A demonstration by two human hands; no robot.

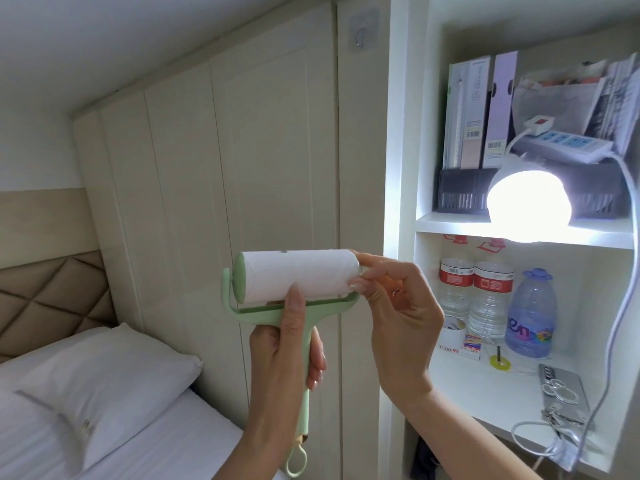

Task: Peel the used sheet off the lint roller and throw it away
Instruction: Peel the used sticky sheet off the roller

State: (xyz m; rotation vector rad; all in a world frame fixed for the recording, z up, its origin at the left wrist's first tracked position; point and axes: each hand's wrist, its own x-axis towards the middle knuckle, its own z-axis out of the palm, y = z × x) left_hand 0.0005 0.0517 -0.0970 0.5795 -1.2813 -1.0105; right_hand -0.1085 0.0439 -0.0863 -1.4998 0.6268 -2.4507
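Pale green plastic lint roller with white paper roll held left of the glowing round lamp, left hand gripping its handle, right hand pinching the roll's right end

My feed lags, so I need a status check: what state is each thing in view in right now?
Roller: held up, sheet not yet peeled.
Left hand: gripping the roller's handle, thumb on the roll.
Right hand: fingertips pinching at the roll's right end.
Lamp: on.
Bottles: upright on the lower shelf.
Pillow: lying on the bed.
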